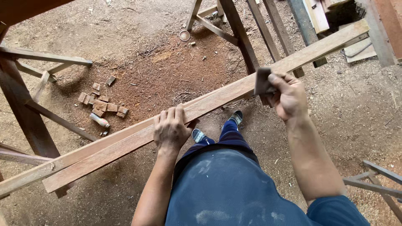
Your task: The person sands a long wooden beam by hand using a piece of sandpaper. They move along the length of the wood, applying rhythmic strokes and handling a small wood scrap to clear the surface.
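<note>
While the left hand (171,130) presses flat, fingers spread, on the long wooden plank (217,98) lying across the trestles, the right hand (287,96) pinches a folded sandpaper piece (263,81) at its far-right stretch; sanding seems underway, needing steady strokes along the grain.

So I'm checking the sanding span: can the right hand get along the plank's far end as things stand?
Probably yes: the right hand, shut on a sanding pad, sits on the plank with bare wood beyond it.
</note>
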